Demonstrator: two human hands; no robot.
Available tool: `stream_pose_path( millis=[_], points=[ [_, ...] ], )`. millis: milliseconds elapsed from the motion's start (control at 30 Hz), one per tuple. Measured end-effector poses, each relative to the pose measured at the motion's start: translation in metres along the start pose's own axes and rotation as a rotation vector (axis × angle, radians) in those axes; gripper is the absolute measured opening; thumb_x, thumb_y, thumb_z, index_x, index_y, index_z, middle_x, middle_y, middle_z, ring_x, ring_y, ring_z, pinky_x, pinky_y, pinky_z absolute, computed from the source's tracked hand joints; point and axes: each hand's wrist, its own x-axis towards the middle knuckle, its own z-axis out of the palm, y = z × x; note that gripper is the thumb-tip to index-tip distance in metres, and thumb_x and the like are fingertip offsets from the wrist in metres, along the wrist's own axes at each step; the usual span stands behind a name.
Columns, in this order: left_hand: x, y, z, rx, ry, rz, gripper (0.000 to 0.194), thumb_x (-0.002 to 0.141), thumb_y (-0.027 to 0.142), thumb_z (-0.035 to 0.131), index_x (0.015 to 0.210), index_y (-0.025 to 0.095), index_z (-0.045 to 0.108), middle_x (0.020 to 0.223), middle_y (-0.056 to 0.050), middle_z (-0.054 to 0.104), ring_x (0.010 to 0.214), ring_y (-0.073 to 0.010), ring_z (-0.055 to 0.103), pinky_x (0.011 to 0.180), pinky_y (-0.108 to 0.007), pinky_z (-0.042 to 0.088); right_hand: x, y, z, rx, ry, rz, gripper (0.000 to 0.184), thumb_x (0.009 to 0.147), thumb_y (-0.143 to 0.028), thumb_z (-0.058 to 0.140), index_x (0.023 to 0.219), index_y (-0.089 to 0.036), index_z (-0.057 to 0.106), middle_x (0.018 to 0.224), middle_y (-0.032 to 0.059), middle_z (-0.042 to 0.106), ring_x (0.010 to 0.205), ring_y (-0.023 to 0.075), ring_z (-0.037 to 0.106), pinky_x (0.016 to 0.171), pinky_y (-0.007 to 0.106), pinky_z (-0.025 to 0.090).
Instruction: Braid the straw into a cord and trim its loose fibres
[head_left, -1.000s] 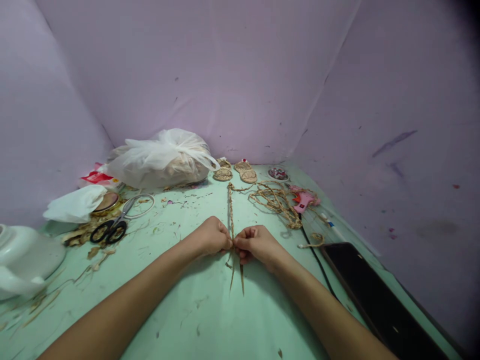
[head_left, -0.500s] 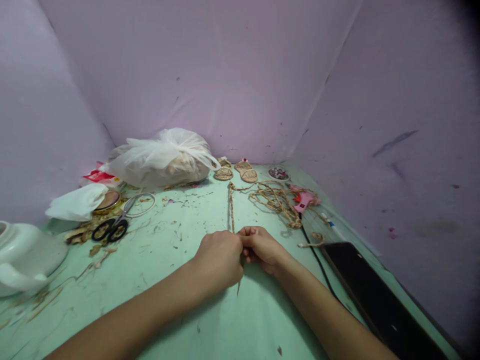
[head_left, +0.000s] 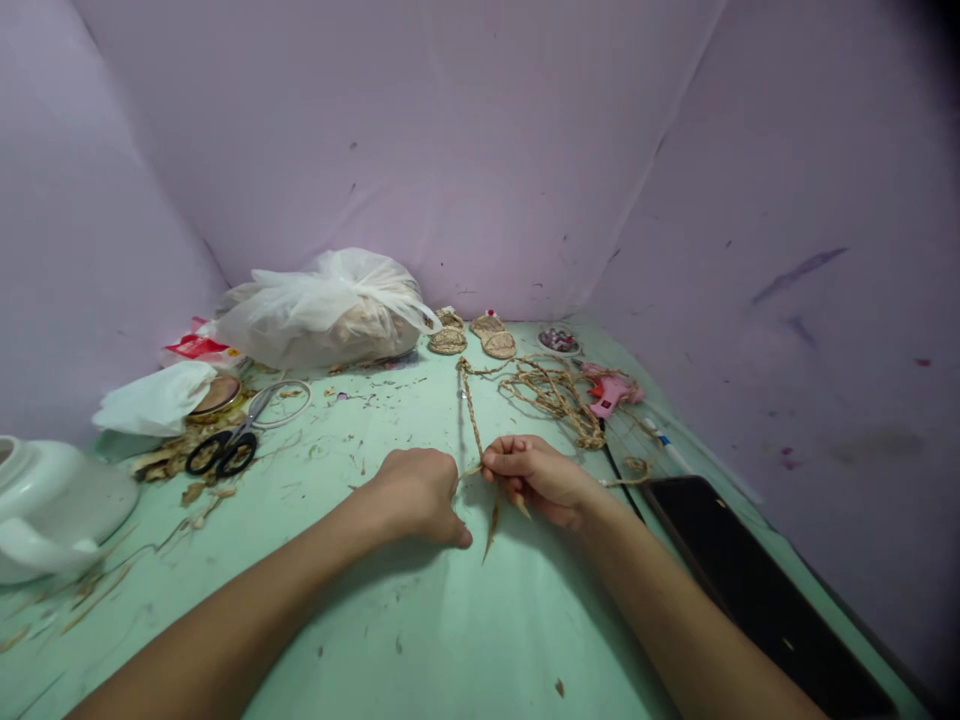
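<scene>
A thin braid of tan dried plant fibre [head_left: 472,410] runs toward me from a small hook-like point on the table. My right hand [head_left: 544,478] pinches its near end between thumb and fingertips. Loose fibre strands [head_left: 491,535] hang below those fingers. My left hand [head_left: 424,492] is closed to the left of the braid, its back toward me and thumb pointing down. One short strand stretches from its curled fingers to the pinch; the grip itself is hidden. Beyond my right hand, a loose coil of braided cord [head_left: 551,395] joins the braid's far end.
A pink glue gun [head_left: 611,392] with a black cable and a dark phone [head_left: 765,590] lie at right. Woven slippers [head_left: 496,343], a bead dish [head_left: 559,341] and a plastic bag [head_left: 330,315] stand behind. Scissors [head_left: 225,450] and a white pot [head_left: 60,510] are at left.
My left hand has moved left, away from my right hand, drawing a strand out sideways. My right hand has shifted slightly up and right, and the braid now slants.
</scene>
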Motion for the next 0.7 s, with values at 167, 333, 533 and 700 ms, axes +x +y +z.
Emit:
stream_pose_path(
  millis=[167,333,533,700],
  points=[
    [0.000,0.002,0.007,0.045,0.082,0.142,0.019,0.050,0.032,0.065,0.062,0.021,0.055,0.057,0.000,0.050,0.054,-0.0150,0.046,0.050,-0.024,0.025,-0.001,-0.001,0.002,0.002,0.008,0.020,0.011,0.060,-0.017,0.059,0.052,-0.013,0.052,0.041,-0.0060,0.042,0.034,0.0028,0.026,0.033,0.016,0.025],
    [0.001,-0.014,-0.004,0.064,-0.028,0.273,0.007,0.055,0.014,0.052,0.051,0.020,0.054,0.049,0.000,0.048,0.044,-0.0109,0.035,0.048,-0.025,0.022,0.000,0.000,0.001,-0.006,0.016,0.006,0.011,0.059,-0.016,0.058,0.051,-0.013,0.052,0.044,-0.0047,0.046,0.034,0.0022,0.028,0.033,0.016,0.024],
    [-0.037,-0.076,-0.078,0.256,0.040,-0.117,0.039,0.067,0.046,0.051,0.044,0.016,0.042,0.042,0.002,0.039,0.043,-0.0087,0.032,0.048,-0.024,0.019,0.002,0.002,0.000,-0.004,0.004,0.014,0.012,0.057,-0.018,0.060,0.052,-0.014,0.051,0.046,-0.0034,0.050,0.034,0.0027,0.030,0.031,0.017,0.025],
    [-0.056,-0.116,-0.104,0.135,0.196,-0.249,0.018,0.065,0.028,0.056,0.054,0.014,0.053,0.047,0.006,0.044,0.050,-0.0061,0.036,0.052,-0.018,0.025,0.002,0.003,0.003,-0.001,0.026,0.025,0.011,0.057,-0.016,0.060,0.052,-0.013,0.051,0.046,-0.0032,0.051,0.035,0.0020,0.030,0.032,0.016,0.025]
  ],
)
